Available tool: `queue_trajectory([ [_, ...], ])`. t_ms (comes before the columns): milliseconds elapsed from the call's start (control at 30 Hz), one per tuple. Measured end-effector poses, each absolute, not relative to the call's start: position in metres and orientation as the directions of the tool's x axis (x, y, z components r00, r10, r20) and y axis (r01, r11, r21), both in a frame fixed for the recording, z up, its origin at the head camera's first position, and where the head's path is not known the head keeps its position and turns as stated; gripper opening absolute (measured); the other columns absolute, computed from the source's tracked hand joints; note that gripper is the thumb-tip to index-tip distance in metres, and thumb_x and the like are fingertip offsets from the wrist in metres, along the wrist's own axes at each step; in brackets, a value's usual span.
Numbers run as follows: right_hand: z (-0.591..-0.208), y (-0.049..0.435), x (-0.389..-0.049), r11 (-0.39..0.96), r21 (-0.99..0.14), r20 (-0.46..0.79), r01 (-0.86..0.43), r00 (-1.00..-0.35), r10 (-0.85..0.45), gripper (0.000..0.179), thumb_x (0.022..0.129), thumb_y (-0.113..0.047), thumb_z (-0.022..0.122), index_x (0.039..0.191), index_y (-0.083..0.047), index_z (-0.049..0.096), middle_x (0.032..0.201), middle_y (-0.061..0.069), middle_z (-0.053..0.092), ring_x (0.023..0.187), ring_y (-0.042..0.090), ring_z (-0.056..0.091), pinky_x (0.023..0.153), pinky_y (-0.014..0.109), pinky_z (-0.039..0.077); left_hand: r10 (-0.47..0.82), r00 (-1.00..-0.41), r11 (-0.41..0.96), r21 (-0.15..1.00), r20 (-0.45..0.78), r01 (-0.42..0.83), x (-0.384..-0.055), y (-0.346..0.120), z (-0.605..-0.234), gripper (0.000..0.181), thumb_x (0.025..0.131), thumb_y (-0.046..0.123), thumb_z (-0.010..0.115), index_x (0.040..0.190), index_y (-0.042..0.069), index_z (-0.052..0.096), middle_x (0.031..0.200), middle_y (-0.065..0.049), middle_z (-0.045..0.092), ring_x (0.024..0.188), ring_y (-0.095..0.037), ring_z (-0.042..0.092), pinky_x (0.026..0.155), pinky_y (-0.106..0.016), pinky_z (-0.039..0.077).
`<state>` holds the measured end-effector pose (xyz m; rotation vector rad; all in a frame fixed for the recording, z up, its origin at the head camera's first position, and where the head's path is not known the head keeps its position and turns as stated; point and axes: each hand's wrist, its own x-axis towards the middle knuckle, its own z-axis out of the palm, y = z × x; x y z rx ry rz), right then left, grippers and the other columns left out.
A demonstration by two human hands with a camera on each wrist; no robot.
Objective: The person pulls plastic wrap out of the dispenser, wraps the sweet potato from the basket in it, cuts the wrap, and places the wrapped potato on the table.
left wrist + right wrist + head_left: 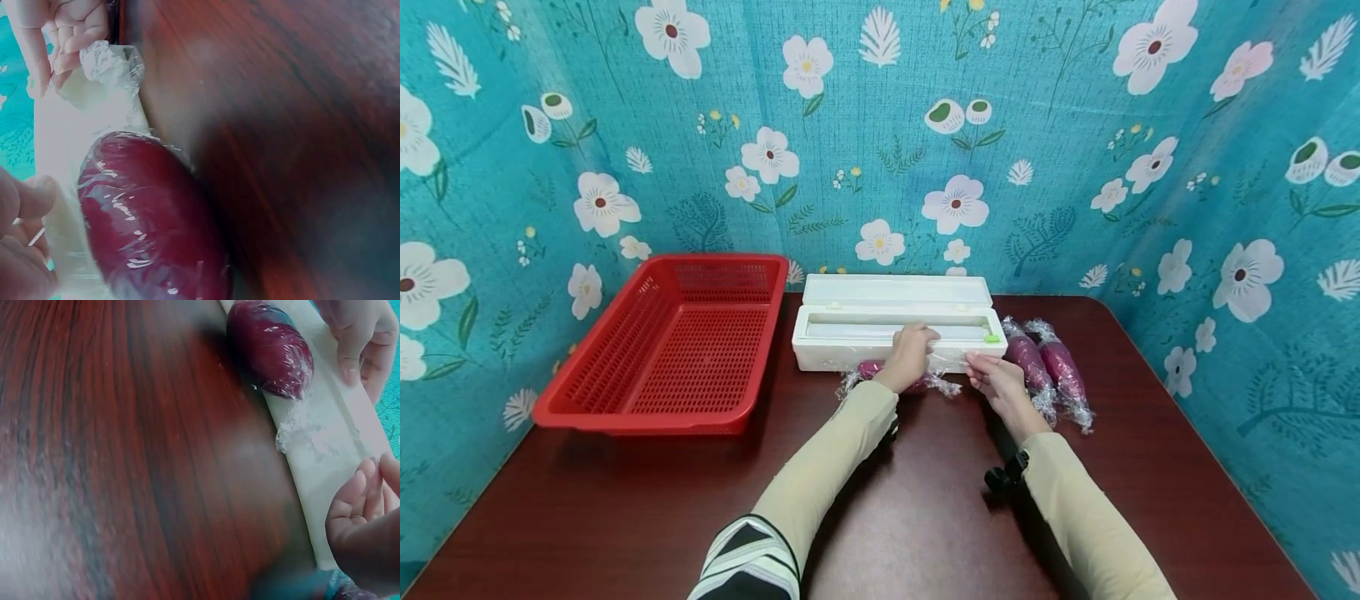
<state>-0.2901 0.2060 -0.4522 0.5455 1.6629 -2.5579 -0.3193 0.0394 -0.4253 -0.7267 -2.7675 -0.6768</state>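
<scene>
A white cling film dispenser box [835,357] stands against the curtain with its lid raised, a roll inside and a green slider [992,338] at its right end. My left hand [908,354] is at the front rim with thumb and fingers pinching clear cling film [946,357]. To its right, my right hand [998,379] pinches the film's edge between thumb and fingertips, close to the box's front corner. A purple, oblong vegetable [156,219] wrapped in film lies along the box's front, below my left hand, its twisted film end [290,431] sticking out toward the right.
Two more film-wrapped purple vegetables [1062,367] lie side by side at the box's right end, near my right hand. A large red perforated basket [647,421] sits on the left of the dark brown table [925,500]. The flowered blue curtain [865,150] borders the table.
</scene>
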Motion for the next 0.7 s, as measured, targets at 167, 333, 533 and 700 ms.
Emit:
queue_trajectory([
  [167, -0.449, 0.212, -0.288, -0.355, -0.913, -0.260, 0.199, -0.957, 0.131, 0.009, 0.083, -0.003, 0.060, 0.077, -0.009, 0.058, 0.064, -0.003, 0.062, 0.055, 0.008, 0.059, 0.049, 0.019, 0.046, 0.452, -0.831, 0.758, 0.352, 0.324, 0.549, -0.323, 0.046, -0.419, 0.033, 0.078, 0.010, 0.066, 0.111, 0.007, 0.062, 0.109, -0.006, 0.060, 0.103, -0.022, 0.052, 0.088, -0.033, 0.038],
  [333, -0.447, 0.213, -0.287, -0.402, -0.894, -0.251, 0.198, -0.964, 0.083, 0.016, 0.088, -0.015, 0.058, 0.072, -0.011, 0.061, 0.063, -0.002, 0.061, 0.052, 0.010, 0.058, 0.047, 0.020, 0.045, 0.453, -0.850, 0.631, 0.576, 0.268, 0.519, -0.326, 0.060, -0.413, 0.030, 0.083, 0.016, 0.064, 0.110, 0.003, 0.063, 0.107, -0.007, 0.062, 0.101, -0.018, 0.054, 0.086, -0.025, 0.040],
  [533, -0.448, 0.211, -0.292, -0.416, -0.884, -0.275, 0.215, -0.958, 0.088, 0.021, 0.088, -0.018, 0.057, 0.069, -0.012, 0.061, 0.057, -0.001, 0.059, 0.047, 0.008, 0.055, 0.046, 0.019, 0.044, 0.252, -0.946, 0.330, 0.901, 0.204, 0.282, -0.334, 0.076, -0.411, 0.024, 0.080, 0.010, 0.067, 0.101, -0.002, 0.065, 0.089, -0.008, 0.067, 0.083, -0.015, 0.061, 0.069, -0.021, 0.047],
  [700, -0.451, 0.211, -0.292, -0.430, -0.871, -0.303, 0.238, -0.949, 0.090, 0.022, 0.089, -0.016, 0.055, 0.068, -0.012, 0.061, 0.058, -0.002, 0.059, 0.046, 0.008, 0.053, 0.045, 0.020, 0.043, 0.252, -0.949, 0.331, 0.905, 0.188, 0.267, -0.340, 0.086, -0.409, 0.024, 0.078, 0.009, 0.068, 0.100, -0.001, 0.066, 0.088, -0.007, 0.067, 0.080, -0.014, 0.061, 0.066, -0.018, 0.046],
])
